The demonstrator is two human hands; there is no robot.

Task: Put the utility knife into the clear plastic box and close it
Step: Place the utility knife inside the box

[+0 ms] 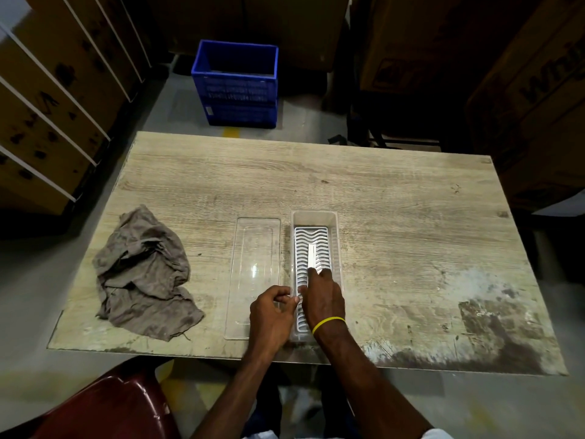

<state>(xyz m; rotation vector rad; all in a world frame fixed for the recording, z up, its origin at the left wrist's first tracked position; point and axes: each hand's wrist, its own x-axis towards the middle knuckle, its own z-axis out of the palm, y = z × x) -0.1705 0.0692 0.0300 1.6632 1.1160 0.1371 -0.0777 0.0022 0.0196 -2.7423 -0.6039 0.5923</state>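
A storeroom or warehouse: stacked cardboard cartons [57,99], a blue plastic crate [235,85], bare concrete floor [38,280].

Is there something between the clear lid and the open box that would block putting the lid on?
Yes: both hands. The lid lies flat on the table, just left of the clear plastic box. The right hand reaches into the box at the utility knife, and the left hand holds the box's near left rim. Nothing else intervenes.
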